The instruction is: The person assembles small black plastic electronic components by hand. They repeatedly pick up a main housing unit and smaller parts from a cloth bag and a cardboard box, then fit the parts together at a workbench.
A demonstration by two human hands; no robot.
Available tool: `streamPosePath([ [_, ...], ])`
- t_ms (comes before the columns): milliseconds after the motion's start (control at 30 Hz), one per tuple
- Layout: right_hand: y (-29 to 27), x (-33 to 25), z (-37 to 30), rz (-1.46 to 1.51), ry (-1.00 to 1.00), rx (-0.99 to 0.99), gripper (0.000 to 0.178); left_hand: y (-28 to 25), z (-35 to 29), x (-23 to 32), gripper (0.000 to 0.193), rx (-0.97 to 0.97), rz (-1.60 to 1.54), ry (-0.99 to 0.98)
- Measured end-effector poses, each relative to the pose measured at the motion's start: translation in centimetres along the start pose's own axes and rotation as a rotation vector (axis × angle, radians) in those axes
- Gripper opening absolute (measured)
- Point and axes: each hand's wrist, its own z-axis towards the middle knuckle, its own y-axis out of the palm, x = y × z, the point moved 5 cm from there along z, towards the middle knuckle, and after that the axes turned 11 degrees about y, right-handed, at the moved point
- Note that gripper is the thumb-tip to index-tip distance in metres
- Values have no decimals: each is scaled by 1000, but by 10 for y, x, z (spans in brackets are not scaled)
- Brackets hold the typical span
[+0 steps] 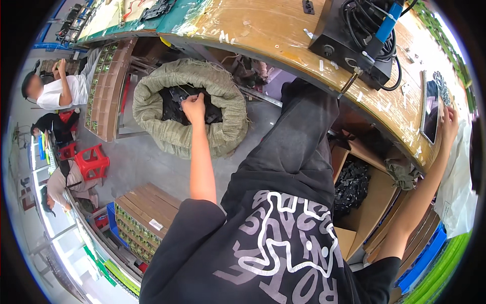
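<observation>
My left hand (194, 107) reaches into the rolled-down mouth of a woven sack (228, 104) on the floor. Its fingers are closed at a black plastic part (177, 95), with more dark parts lying around it in the sack. On the far right, my right hand (448, 124) rests at the bench edge beside a phone-like flat device (430, 114) with a dark face. A grey beaded or chain-like strip (439, 83) lies just beyond those fingers. They are curled together, and what they hold is too small to tell.
A wooden bench (273, 38) carries a black box (331, 43) with cables and a blue-handled tool (387, 25). Under it stands a carton (374, 207) of black parts. Stacked crates (147, 218), red stools (92, 161) and a seated person (66, 91) are at left.
</observation>
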Motion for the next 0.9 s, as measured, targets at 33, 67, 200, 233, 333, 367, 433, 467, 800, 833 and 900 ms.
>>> streamPosePath([
  [33, 0, -16, -24, 63, -6, 36, 21, -8, -5, 4, 29, 47, 26, 69],
  [67, -2, -30, -48, 127, -8, 74, 21, -14, -10, 3, 30, 79, 5, 64],
  [200, -7, -60, -115, 408, 29, 57, 23, -37, -25, -19, 26, 132, -153, 14],
  [233, -10, -65, -129, 417, 36, 68, 23, -42, -34, -5, 25, 128, -339, -56],
  [333, -14, -72, -153, 462, 47, 103, 23, -63, -48, 30, 24, 106, -505, -25],
  [367, -15, -71, -158, 482, 47, 120, 24, -68, -50, 36, 24, 86, -474, 11],
  [433, -16, -72, -166, 518, 42, 141, 24, -75, -51, 45, 24, 70, -406, 68],
  [467, -18, -73, -168, 530, 36, 146, 25, -75, -51, 43, 23, 61, -397, 71],
  [800, -30, -59, -188, 643, -6, 251, 20, -75, -48, 53, 26, 72, -485, 69],
  [833, -32, -56, -190, 656, -1, 262, 20, -75, -47, 51, 27, 108, -502, 85],
  [900, -33, -54, -193, 673, 5, 285, 18, -79, -47, 51, 30, 167, -461, 106],
])
